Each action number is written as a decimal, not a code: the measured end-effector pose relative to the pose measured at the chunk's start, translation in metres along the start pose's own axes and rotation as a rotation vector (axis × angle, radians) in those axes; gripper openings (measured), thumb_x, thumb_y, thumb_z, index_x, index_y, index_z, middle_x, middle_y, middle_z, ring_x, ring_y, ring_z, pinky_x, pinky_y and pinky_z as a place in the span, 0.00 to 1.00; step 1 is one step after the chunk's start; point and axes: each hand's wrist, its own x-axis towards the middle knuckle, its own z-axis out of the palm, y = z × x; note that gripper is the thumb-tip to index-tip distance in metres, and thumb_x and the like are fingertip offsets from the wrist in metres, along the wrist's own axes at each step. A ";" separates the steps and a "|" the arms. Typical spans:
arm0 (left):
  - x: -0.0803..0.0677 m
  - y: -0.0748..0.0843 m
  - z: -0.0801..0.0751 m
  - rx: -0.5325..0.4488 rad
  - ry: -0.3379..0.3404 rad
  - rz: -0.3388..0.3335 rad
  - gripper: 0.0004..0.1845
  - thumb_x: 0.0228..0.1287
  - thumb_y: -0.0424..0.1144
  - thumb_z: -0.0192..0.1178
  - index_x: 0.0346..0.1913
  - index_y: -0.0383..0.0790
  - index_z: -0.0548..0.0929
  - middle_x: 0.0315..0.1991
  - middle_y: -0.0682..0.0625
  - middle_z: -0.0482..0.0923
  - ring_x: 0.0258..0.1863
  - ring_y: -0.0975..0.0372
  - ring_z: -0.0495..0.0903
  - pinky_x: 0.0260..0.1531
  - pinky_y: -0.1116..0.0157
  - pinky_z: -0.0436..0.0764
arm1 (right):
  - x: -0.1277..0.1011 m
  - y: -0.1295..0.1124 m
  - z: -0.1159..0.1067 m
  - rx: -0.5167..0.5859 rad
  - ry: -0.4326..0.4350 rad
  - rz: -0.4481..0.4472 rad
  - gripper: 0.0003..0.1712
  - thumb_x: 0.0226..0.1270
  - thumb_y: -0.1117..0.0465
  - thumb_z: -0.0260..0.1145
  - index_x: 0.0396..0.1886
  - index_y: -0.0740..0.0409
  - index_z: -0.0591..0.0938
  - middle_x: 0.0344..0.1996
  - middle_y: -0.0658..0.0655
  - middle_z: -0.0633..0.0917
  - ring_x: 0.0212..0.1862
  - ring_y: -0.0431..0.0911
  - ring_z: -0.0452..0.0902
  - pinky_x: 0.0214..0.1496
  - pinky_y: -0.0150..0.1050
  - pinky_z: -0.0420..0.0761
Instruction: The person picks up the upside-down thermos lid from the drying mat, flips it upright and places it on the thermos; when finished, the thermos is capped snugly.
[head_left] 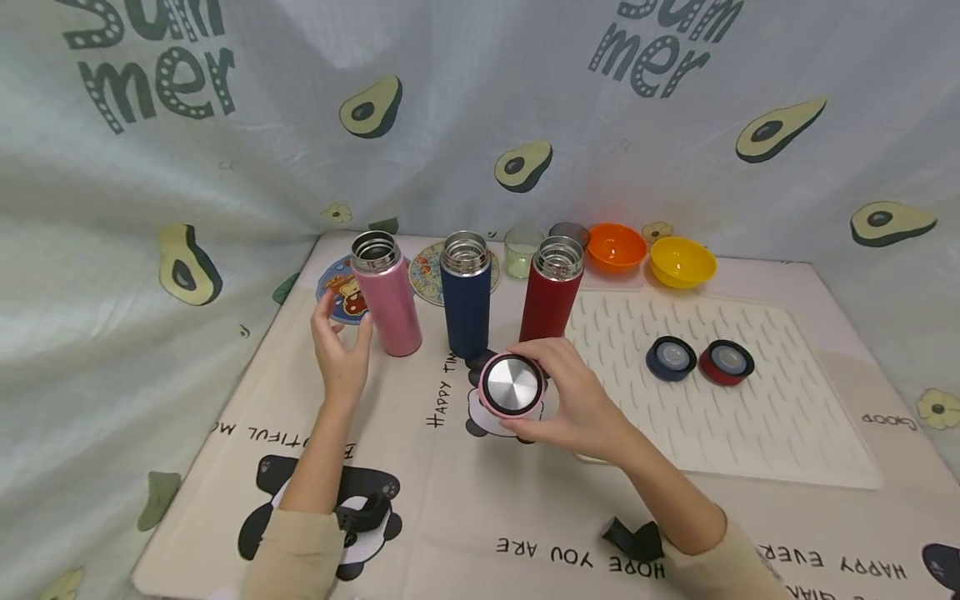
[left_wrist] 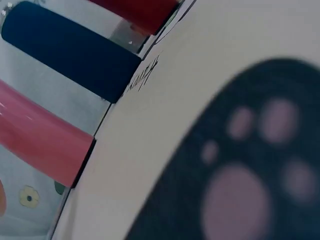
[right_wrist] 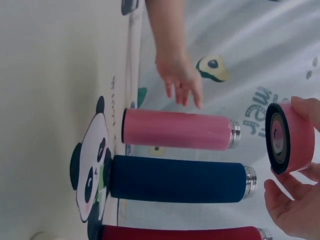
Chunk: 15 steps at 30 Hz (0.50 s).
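A round pink lid with a silvery metal top (head_left: 512, 385) is pinched by the fingers of the right hand (head_left: 588, 408), top up, underside down. Just beside the wide-spread fingers of the left hand (head_left: 341, 358), a pink cylindrical bottle (head_left: 391, 312) stands upright, uncapped, contents unclear. Beyond the right fingers stand uncapped navy (head_left: 467, 304) and red bottles (head_left: 551, 300).

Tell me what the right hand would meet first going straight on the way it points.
Probably the blue bottle: in the head view the right hand points left and forward, pink lid leading. Depth is unclear; it might pass in front or above.
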 end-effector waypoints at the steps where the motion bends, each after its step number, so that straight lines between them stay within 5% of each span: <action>1: 0.003 -0.004 0.003 -0.023 -0.003 -0.018 0.34 0.61 0.41 0.57 0.66 0.33 0.55 0.64 0.44 0.58 0.63 0.57 0.58 0.57 0.61 0.62 | 0.002 0.000 0.000 -0.002 0.004 -0.004 0.38 0.42 0.52 0.77 0.56 0.51 0.71 0.51 0.47 0.74 0.53 0.42 0.64 0.48 0.38 0.74; 5: 0.011 -0.012 0.013 -0.131 -0.054 -0.080 0.40 0.58 0.40 0.59 0.69 0.35 0.49 0.67 0.41 0.54 0.66 0.55 0.54 0.62 0.56 0.57 | 0.009 0.002 0.002 -0.004 0.015 -0.005 0.38 0.42 0.53 0.77 0.56 0.52 0.72 0.50 0.48 0.74 0.52 0.42 0.65 0.46 0.38 0.75; 15: 0.006 0.007 0.026 -0.245 -0.136 -0.095 0.46 0.50 0.32 0.65 0.68 0.30 0.49 0.65 0.36 0.58 0.63 0.51 0.60 0.62 0.59 0.58 | 0.027 0.003 0.005 0.009 0.007 0.073 0.39 0.43 0.53 0.76 0.56 0.53 0.71 0.49 0.48 0.75 0.50 0.41 0.67 0.45 0.38 0.77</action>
